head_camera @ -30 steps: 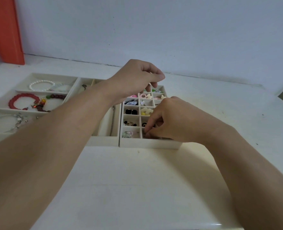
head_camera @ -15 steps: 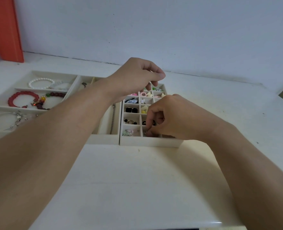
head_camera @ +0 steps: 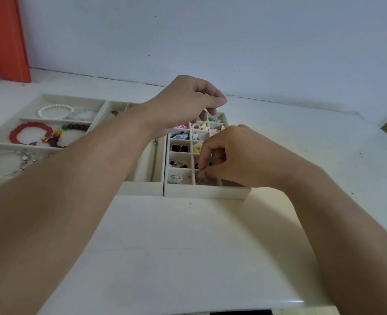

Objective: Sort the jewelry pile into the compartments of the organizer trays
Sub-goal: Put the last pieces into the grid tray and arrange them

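Observation:
A cream grid tray (head_camera: pixel 206 193) with many small compartments holds earrings and charms, among them black studs (head_camera: pixel 180 148) and a pale green piece (head_camera: pixel 173 179). My right hand (head_camera: pixel 231 155) reaches into the near middle compartment, its curled fingertips pinching a small greyish piece there. My left hand (head_camera: pixel 188 103) hovers over the tray's far end with fingers curled, thumb and fingertips pinching a tiny pale piece that I cannot identify. The hands hide part of the tray.
A wider tray (head_camera: pixel 51 97) on the left holds a red bead bracelet (head_camera: pixel 28 133), a pearl bracelet (head_camera: pixel 53 109) and a dark bead bracelet (head_camera: pixel 76 127). A long-slot tray (head_camera: pixel 140 190) sits between the two. An orange panel (head_camera: pixel 3 42) stands far left. White table (head_camera: pixel 188 246).
My right hand's fingers have curled tighter and dipped lower into the near compartment. My left hand stays over the far end, barely shifted.

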Motion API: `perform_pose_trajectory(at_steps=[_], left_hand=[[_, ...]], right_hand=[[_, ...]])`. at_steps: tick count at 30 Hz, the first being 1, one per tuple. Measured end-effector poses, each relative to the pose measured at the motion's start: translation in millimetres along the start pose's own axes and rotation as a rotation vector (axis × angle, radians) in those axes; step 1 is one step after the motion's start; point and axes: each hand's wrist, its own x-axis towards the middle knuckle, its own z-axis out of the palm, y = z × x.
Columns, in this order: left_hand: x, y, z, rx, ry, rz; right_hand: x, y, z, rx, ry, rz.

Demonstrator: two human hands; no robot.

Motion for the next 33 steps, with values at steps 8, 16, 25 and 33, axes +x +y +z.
perform_pose_trajectory(at_steps=[8, 16, 25, 33], left_hand=[[1, -1, -1, -0.010, -0.003, -0.010], [0, -4, 3, 0.043, -0.024, -0.020], [-2, -5, 0, 0.056, -0.035, -0.054], [-5, -4, 6, 0.088, -0.084, -0.056]], right_hand=[[-5, 49, -40, 0.038, 0.272, 0.212], [-15, 97, -52, -0.006, 0.064, 0.444], [-11, 100, -42, 0.021, 0.058, 0.480], [-11, 108, -39, 0.037, 0.048, 0.540]])
